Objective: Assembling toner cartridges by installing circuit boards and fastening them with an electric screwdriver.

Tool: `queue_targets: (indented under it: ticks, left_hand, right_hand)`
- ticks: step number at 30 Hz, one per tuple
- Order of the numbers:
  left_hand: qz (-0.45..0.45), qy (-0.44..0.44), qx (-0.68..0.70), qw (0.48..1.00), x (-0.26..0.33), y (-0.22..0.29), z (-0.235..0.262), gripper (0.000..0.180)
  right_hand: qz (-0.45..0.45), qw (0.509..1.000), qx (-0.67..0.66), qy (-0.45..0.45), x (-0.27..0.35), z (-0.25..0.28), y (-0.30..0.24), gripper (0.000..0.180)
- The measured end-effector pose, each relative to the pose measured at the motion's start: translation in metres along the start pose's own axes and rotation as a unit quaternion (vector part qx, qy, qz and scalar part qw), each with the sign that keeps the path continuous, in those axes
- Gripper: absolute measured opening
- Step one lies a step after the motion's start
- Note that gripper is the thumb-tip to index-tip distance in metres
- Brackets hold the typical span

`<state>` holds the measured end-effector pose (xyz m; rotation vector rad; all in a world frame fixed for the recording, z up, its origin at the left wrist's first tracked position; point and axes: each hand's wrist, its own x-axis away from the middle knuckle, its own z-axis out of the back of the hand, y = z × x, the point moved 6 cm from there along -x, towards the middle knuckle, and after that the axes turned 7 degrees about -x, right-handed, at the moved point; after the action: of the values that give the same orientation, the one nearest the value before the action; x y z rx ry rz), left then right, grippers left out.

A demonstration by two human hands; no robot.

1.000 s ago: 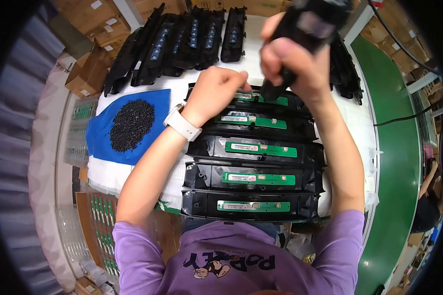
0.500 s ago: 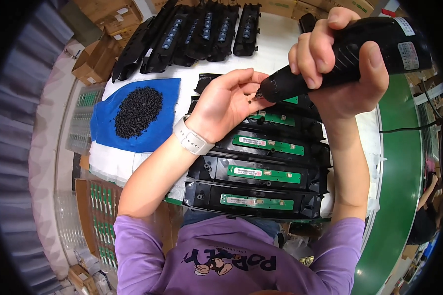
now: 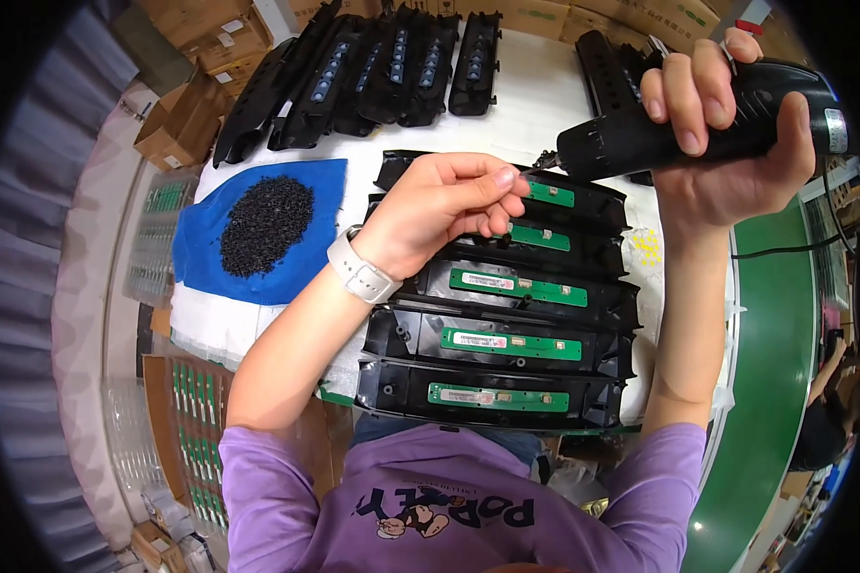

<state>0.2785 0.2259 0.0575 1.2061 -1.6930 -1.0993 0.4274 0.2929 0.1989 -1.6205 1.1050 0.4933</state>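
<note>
Five black housings [image 3: 602,301]: lay one below another, around five o'clock from the left hand, their long axes running roughly nine to three; each bore a green board [image 3: 545,291].
Left hand [image 3: 440,205]: reached over the upper housings and was the nearer hand to them; its thumb and curled fingers were drawn close together, but I could not tell whether anything was pinched between them.
Right hand [image 3: 726,191]: was wrapped firmly around the black driver [image 3: 612,145], well apart from the housings, which lay at eight o'clock from it.
Driver's long axis: ran from the nose, between eight and nine o'clock, to the rear, between two and three.
Bit [image 3: 537,170]: pointed straight at the left thumb and fingers from about two o'clock, far nearer to them than to the right hand; whether it touched them was too fine to tell.
Dark cluster [image 3: 548,159]: sat around the driver's nose, its pieces too small to make out.
Black heap [image 3: 268,224]: small pieces rested on a blue cloth [image 3: 201,239] at nine o'clock from the left hand.
Yellow dots [image 3: 648,246]: showed on the white tabletop, just beside the housings' right ends.
</note>
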Motion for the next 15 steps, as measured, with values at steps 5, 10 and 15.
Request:
queue_targets:
  ticks: [5, 10, 15]
  left_hand:
    - [-0.005, 0.004, 0.026, 1.0, 0.0, 0.002, -0.001, 0.025]
    - [-0.004, -0.021, 0.022, 1.0, -0.002, -0.001, 0.002, 0.021]
    - [-0.025, 0.062, 0.012, 0.998, 0.0, 0.0, 0.005, 0.02]
  right_hand:
    - [-0.008, 1.0, -0.014, 0.0, 0.0, -0.001, -0.001, 0.046]
    - [-0.004, 1.0, -0.016, -0.006, 0.0, -0.001, -0.003, 0.046]
    - [0.038, 0.992, -0.032, 0.117, 0.004, -0.011, 0.007, 0.04]
